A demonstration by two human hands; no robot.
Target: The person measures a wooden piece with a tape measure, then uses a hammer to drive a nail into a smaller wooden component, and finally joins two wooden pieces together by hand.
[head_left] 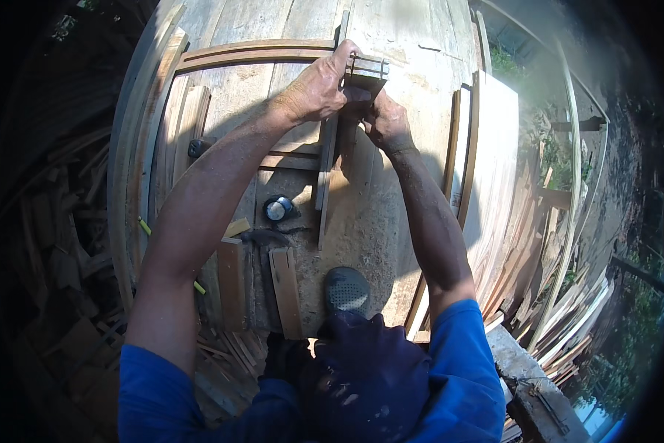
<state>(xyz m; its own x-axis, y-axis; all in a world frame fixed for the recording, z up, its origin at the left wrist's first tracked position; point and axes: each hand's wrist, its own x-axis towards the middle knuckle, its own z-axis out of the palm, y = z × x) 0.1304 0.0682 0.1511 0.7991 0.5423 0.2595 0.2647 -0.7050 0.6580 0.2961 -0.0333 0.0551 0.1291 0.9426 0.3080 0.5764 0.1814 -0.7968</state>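
Note:
Both arms reach forward over a plank work surface (361, 244). Between my hands is a short wooden piece (369, 74), raised toward me, with dark slots or lines across its end. My left hand (311, 90) is closed on its left side, thumb up along the edge. Lower down on the right, my right hand (388, 124) has its fingers curled round the same piece; part of its grip is hidden. Beneath my hands a long thin wooden strip (324, 166) runs away from me, and crosswise strips (254, 53) meet it from the left.
Long boards line the left (136, 162) and right (470, 148) of the surface. Near my left forearm lie a round silver-topped object (278, 209) and a black cylinder (197, 148). Two short wood blocks (285, 288) stand near my shoe (346, 290). Scrap wood lies around.

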